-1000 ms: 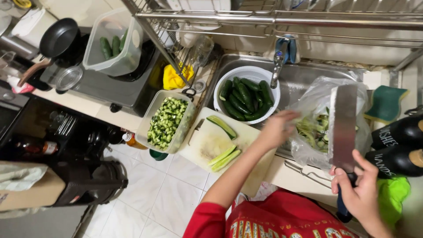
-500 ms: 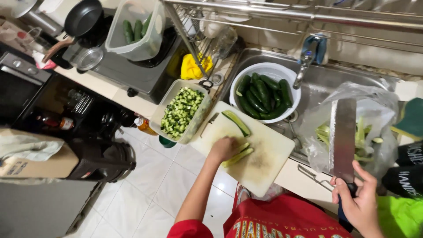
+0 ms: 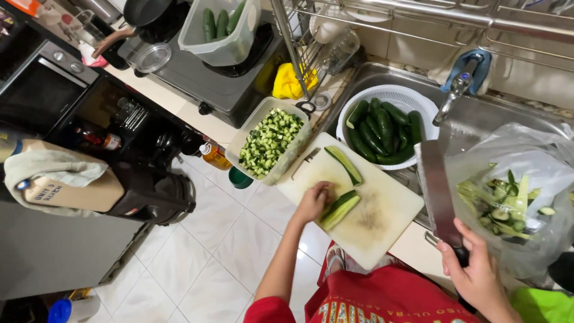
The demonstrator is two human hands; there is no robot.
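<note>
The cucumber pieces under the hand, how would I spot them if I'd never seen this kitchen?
Find the pale cutting board beside the sink. Near its middle the left hand rests on stacked cucumber strips, cut lengthwise. One more strip lies alone further up the board; the cucumbers in the white colander are whole.

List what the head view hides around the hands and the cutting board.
- Left hand: fingertips hidden, curled over the cucumber strips.
- Cleaver: handle hidden inside the right hand.
- Cutting board: near corner hidden behind the red shirt.
</note>
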